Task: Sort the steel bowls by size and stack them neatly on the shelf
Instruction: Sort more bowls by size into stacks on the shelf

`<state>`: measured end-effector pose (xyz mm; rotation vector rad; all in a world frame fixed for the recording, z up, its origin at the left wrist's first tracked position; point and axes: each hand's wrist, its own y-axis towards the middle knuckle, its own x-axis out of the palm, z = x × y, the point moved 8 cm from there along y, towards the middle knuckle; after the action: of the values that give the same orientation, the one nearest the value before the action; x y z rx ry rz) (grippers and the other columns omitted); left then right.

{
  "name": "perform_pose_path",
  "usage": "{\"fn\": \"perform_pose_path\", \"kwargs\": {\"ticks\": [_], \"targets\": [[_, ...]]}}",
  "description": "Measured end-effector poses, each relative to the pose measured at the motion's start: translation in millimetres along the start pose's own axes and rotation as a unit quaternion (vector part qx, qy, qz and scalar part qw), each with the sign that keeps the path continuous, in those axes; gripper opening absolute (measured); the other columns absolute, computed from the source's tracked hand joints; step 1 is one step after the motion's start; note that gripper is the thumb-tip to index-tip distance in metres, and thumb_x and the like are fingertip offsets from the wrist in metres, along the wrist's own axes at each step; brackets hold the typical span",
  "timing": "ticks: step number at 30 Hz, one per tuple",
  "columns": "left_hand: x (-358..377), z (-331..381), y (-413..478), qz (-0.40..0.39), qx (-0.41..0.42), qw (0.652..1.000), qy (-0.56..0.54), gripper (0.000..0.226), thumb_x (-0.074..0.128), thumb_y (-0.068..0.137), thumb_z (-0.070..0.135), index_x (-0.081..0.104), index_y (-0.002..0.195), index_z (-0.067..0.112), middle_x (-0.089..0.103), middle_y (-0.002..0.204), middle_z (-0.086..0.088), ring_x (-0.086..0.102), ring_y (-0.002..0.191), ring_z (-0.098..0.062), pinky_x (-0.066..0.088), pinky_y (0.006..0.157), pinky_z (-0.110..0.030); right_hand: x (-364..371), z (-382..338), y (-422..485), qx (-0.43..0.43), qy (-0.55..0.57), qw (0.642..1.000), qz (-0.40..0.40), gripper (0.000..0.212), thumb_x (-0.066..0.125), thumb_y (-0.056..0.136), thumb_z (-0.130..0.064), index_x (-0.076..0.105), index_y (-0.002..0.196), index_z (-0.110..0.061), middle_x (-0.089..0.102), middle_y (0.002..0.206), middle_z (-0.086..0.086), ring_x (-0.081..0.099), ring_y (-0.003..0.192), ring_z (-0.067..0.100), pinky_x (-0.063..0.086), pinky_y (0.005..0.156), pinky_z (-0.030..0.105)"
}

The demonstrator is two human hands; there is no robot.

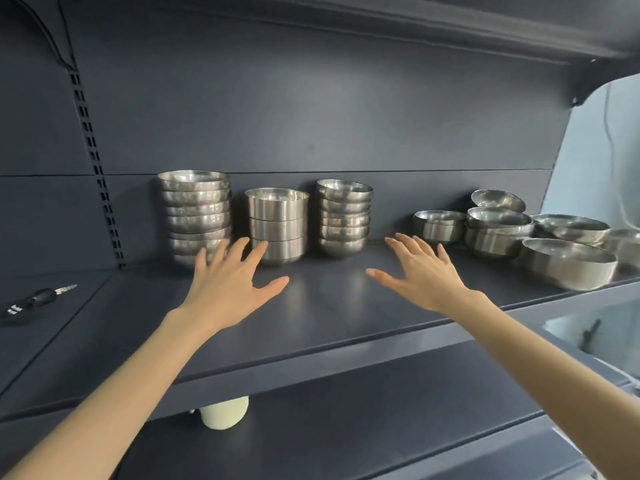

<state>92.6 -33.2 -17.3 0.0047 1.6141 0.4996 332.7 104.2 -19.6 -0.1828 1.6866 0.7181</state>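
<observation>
Both my hands, left (227, 284) and right (424, 271), hovered spread and empty over the shelf (311, 317). Three stacks (277, 225) stood sorted. Next, I judged, came the loose bowls (498, 226) at right.

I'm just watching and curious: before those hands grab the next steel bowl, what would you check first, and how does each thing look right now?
1. Left hand free to grasp: ok, open and holding nothing.
2. Right hand free: ok, open and holding nothing.
3. Three sorted stacks upright: tall left stack ok, middle stack ok, third stack leans slightly.
4. Loose bowls on the right still unsorted: not ok.
5. Bare shelf space in front for working: ok.
6. Loose bowls' sizes matching existing stacks: cannot tell.
</observation>
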Motion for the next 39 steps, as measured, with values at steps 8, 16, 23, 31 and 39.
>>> {"fn": "perform_pose_path", "kwargs": {"ticks": [8,16,23,31,39], "targets": [[-12.3,76.3,22.2,0.026,0.062,0.997,-0.040,0.077,0.019,0.089,0.071,0.006,0.154,0.031,0.012,0.160,0.004,0.006,0.148,-0.019,0.009,0.119,-0.045,-23.4,77.0,-23.1,0.063,-0.014,0.998,0.016,0.083,0.034,0.087,-0.072,0.018,0.152,-0.023,0.014,0.159,-0.002,0.008,0.148,0.021,0.007,0.117,0.054],[-14.7,189.3,56.6,0.026,0.128,0.987,-0.093,0.073,0.024,0.092,0.066,0.009,0.154,0.030,0.012,0.160,0.007,0.005,0.148,-0.017,0.009,0.118,-0.042,-43.9,183.2,-34.3,0.116,-0.023,0.993,0.031,0.082,0.038,0.086,-0.071,0.020,0.150,-0.023,0.015,0.159,-0.001,0.008,0.147,0.021,0.007,0.117,0.055],[3.5,315.3,82.5,0.005,0.171,0.979,-0.112,0.075,0.023,0.092,0.067,0.007,0.154,0.029,0.013,0.161,0.005,0.005,0.148,-0.019,0.008,0.119,-0.044,-50.1,277.2,-32.0,0.124,-0.003,0.992,0.026,0.085,0.046,0.078,-0.076,0.027,0.146,-0.028,0.018,0.158,-0.003,0.012,0.147,0.021,0.013,0.116,0.054],[22.6,417.8,96.1,-0.029,0.193,0.974,-0.115,0.082,0.027,0.090,0.071,0.011,0.154,0.023,0.013,0.161,0.003,0.005,0.149,-0.019,0.007,0.119,-0.047,-45.9,328.7,-30.0,0.059,0.138,0.989,-0.006,0.099,0.065,0.073,-0.062,0.022,0.151,-0.017,0.020,0.158,0.000,0.015,0.145,0.020,0.020,0.116,0.039],[34.1,453.8,104.9,-0.060,0.180,0.974,-0.125,0.094,0.034,0.083,0.076,0.012,0.154,0.018,0.016,0.160,0.002,0.010,0.148,-0.018,0.011,0.118,-0.044,-37.4,357.3,-34.0,0.013,0.249,0.968,-0.018,0.108,0.071,0.063,-0.059,0.023,0.151,-0.020,0.020,0.155,-0.002,0.023,0.142,0.015,0.023,0.112,0.026]]}}
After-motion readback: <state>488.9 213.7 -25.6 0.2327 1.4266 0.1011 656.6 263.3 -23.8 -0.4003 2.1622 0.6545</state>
